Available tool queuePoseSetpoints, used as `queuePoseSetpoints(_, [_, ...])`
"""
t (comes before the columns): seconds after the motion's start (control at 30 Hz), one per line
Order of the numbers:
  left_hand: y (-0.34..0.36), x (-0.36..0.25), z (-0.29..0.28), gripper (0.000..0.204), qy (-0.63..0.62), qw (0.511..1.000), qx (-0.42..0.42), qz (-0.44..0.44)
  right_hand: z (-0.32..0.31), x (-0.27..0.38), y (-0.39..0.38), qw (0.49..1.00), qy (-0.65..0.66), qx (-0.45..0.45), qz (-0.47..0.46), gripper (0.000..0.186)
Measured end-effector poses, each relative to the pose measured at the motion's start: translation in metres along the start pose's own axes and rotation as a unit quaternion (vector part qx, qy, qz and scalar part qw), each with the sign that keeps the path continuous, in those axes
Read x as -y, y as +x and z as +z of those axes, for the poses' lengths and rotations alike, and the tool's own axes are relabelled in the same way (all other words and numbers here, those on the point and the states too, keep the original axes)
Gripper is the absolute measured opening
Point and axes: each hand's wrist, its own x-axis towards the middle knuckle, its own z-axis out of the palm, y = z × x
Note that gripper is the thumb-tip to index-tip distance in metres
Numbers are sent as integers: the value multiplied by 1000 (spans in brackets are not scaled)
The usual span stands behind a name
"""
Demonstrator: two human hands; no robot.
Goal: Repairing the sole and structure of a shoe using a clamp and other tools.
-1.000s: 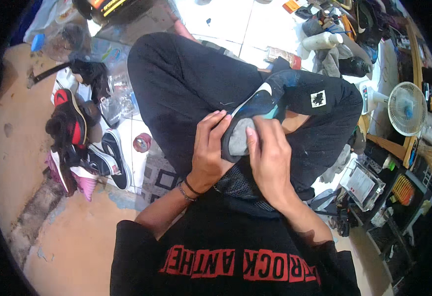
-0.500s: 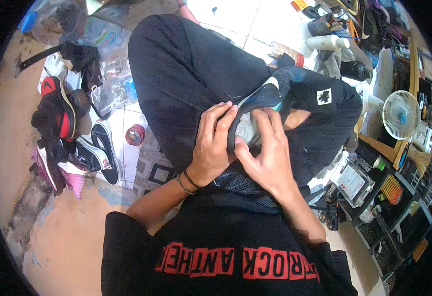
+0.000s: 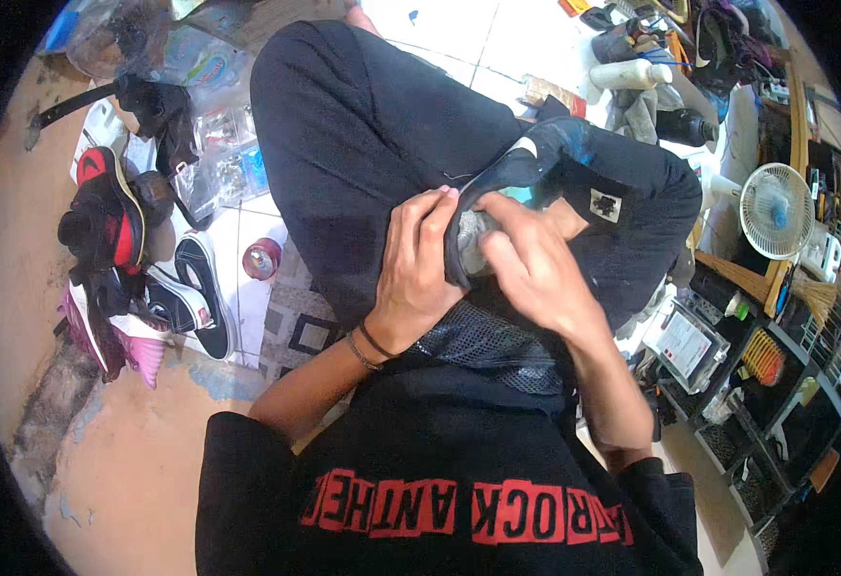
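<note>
A dark shoe (image 3: 516,171) lies across my lap, its opening toward me and a silvery-grey lining (image 3: 472,236) showing inside. My left hand (image 3: 416,261) is closed around the shoe's left rim, fingers over the edge. Bent at the opening, my right hand (image 3: 537,261) presses its index finger against the inner edge of the far side, thumb beside the lining. The fingertips of the right hand are partly hidden inside. A light teal patch shows beyond that hand. Black mesh fabric (image 3: 497,348) lies below both wrists.
Several shoes, among them a black-and-red sneaker (image 3: 128,216) and a black-and-white sneaker (image 3: 204,293), lie at left near a small red jar (image 3: 262,258). A white bottle (image 3: 631,76), a fan (image 3: 776,211) and a rack of black trays (image 3: 756,422) stand at right.
My right hand has turned and drawn slightly right, its thumb lifting off the near rim and its index finger curling into the opening. My left hand keeps its hold.
</note>
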Motion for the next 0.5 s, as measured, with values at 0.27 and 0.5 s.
queuePoseSetpoints(0.27, [3,-1,0,96,-8,1000,5,-6,-3,0,-9,981,-160,-101,-35,30])
queuePoseSetpoints(0.5, [3,1,2,88,-3,1000,3,-2,12,6,-18,986,-133,-87,49,26])
